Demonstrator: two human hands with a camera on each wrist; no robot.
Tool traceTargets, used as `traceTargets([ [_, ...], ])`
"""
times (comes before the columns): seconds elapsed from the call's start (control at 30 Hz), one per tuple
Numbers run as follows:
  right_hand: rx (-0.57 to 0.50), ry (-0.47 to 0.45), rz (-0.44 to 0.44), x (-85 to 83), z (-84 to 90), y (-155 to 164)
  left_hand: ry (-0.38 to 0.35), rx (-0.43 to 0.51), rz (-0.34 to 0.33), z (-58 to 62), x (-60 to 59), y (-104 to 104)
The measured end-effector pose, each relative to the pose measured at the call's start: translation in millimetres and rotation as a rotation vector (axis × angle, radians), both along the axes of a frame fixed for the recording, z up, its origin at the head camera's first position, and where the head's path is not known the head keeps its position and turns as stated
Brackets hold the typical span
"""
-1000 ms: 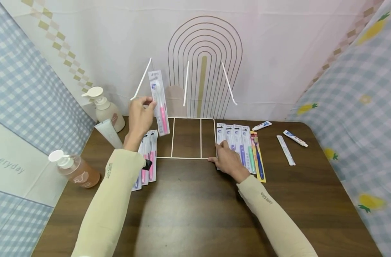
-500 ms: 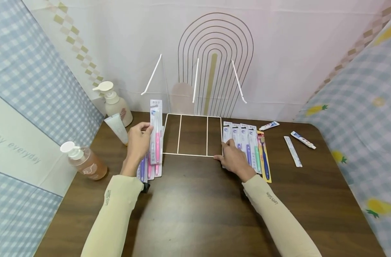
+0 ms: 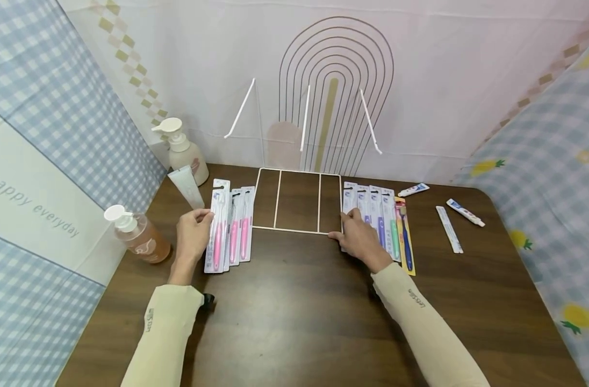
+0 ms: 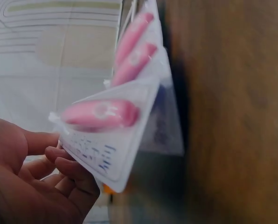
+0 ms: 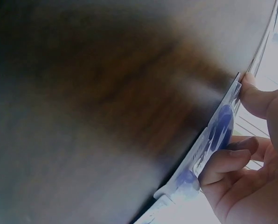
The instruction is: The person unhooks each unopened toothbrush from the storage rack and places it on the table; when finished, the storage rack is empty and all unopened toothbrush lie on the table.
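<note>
In the head view my left hand (image 3: 192,236) pinches the left edge of a packaged pink toothbrush (image 3: 218,226). That pack lies over the left end of a small row, with two more packaged pink toothbrushes (image 3: 245,223) to its right. The left wrist view shows the held pack (image 4: 99,140) tilted up from the table, between thumb and fingertips. My right hand (image 3: 359,236) rests on the leftmost packs of the right row, fingers bent over a packaged purple toothbrush (image 5: 221,126). Its thumb is stretched out to the front right corner of a white wire rack (image 3: 299,230).
Three white prongs (image 3: 306,118) of the rack project above its base. Two pump bottles (image 3: 146,242) and a white tube (image 3: 186,185) stand at left. A blue toothbrush on a yellow card (image 3: 406,236), small toothpaste tubes (image 3: 465,212) and a slim packet (image 3: 449,229) lie at right.
The left hand has lowered the packaged pink toothbrush from beside the left prong and brought it over the left row, covering the purple one. The right hand has stayed in place. The head view has shifted.
</note>
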State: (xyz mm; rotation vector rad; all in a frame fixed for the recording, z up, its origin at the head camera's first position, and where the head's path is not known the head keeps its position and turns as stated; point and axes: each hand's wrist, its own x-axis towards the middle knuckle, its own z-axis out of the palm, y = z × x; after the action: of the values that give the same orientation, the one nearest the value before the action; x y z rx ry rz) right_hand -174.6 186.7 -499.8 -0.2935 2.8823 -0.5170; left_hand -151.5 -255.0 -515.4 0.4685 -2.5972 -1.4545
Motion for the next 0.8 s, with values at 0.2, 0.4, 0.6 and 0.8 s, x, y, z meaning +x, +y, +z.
traceTargets([
  [0.2, 0.018, 0.041, 0.014, -4.8, -10.4, 5.8, -0.039, -0.034, 0.031, -14.5, 6.9, -12.5],
  [0.4, 0.014, 0.018, 0.003, -3.6, -2.5, 2.8, -0.067, -0.048, 0.062, 3.4, 22.8, -6.1],
  [0.6, 0.015, 0.033, 0.006, -7.6, -12.7, 6.5, -0.098, -0.081, 0.066, -3.3, 22.6, -11.4],
  [0.8, 0.017, 0.015, 0.003, -6.2, -8.9, 3.4, -0.126, -0.068, 0.056, 13.7, 31.8, -6.2],
])
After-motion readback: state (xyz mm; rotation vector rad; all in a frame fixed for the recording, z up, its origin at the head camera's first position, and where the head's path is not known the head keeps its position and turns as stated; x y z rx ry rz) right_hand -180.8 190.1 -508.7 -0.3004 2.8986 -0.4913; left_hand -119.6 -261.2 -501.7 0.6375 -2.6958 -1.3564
